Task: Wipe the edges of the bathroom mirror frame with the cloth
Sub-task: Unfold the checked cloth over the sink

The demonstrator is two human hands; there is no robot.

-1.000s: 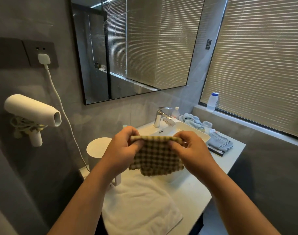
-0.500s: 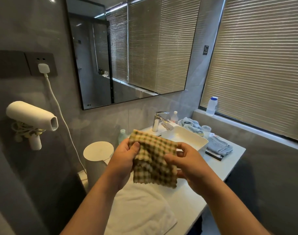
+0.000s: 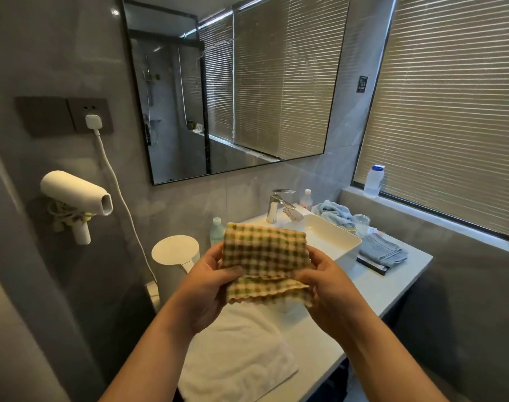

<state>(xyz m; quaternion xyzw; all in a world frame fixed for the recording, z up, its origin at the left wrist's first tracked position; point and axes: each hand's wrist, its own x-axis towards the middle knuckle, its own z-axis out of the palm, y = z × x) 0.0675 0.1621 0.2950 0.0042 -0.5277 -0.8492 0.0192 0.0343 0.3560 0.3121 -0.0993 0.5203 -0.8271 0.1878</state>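
One head-worn view is given, aimed forward and down, close over both hands, with the mirror (image 3: 236,82) faced above

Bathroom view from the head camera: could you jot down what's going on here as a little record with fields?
Place: bathroom vanity counter below a wall mirror
Left hand: grips the checked cloth at its left side
Right hand: grips the cloth's right side
Cloth state: folded over, held above the counter, not touching the mirror
Mirror frame: thin, dark, not yet wiped
On the counter: white towel, basin, faucet, folded grey towel
On the wall: hair dryer, plugged in
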